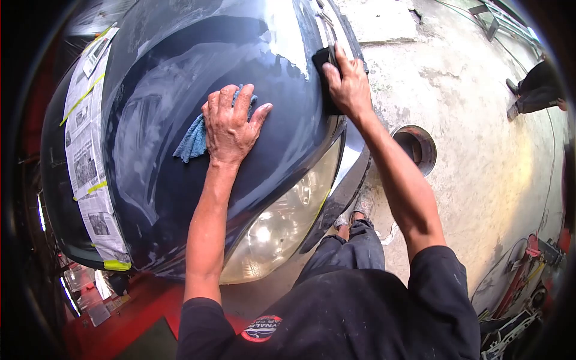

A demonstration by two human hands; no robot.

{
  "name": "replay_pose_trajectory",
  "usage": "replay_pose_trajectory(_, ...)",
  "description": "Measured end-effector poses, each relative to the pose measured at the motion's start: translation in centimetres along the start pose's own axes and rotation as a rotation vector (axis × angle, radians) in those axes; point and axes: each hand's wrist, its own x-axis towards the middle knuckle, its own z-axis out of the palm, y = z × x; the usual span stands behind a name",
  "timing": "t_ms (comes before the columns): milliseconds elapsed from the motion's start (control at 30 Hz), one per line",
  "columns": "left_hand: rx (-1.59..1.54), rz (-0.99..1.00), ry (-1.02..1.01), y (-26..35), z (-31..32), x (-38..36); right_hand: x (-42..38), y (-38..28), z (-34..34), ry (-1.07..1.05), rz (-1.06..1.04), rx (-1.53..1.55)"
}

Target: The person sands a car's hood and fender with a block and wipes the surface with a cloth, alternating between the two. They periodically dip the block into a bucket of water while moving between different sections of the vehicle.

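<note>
Under my left hand (231,126) is a blue cloth (192,141), bunched against the dark, wet-looking car hood (174,90). The fingers are bent over the cloth, and part of it sticks out on the left. My right hand (350,84) grips a black sanding block (324,81) along the right edge of the hood, with the index finger stretched forward over it. The underside of the block is hidden. Pale, lighter patches show on the hood around both hands. Below them sits a yellowed headlight (282,222).
Newspaper (84,150) fixed with yellow tape covers a strip along the hood's left side. A round metal rim or pan (415,147) lies on the concrete floor (462,198). Another person (537,90) stands at the far right. Tools and equipment (528,276) are at the lower right.
</note>
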Motion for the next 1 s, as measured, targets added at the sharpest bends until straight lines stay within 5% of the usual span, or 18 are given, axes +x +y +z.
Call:
replay_pose_trajectory(200,-0.003,-0.005,-0.002,-0.2,0.0,0.2,-13.3,-0.2,-1.3,-0.05,-0.166,0.063)
replay_pose_trajectory(333,-0.003,-0.005,-0.01,-0.2,0.0,-0.1,-0.2,0.4,0.0,-0.004,-0.056,0.015)
replay_pose_trajectory(400,-0.013,-0.001,-0.001,-0.2,0.0,-0.1,-0.1,0.0,-0.1,-0.01,0.006,0.001)
replay_pose_trajectory(533,-0.048,-0.022,0.066,0.0,0.3,-0.1,-13.7,-0.9,-1.4,0.013,-0.286,0.009)
replay_pose_trajectory(633,0.037,-0.074,0.082,0.2,-0.2,0.0,-12.3,-0.7,-1.6,-0.025,-0.315,0.045)
replay_pose_trajectory(867,-0.031,-0.084,0.069,0.0,0.0,0.5,8.3,2.0,2.4,-0.01,-0.121,-0.034)
replay_pose_trajectory(1000,-0.041,-0.113,0.084,0.1,0.1,0.6,9.0,5.7,2.1,-0.16,-0.186,0.333)
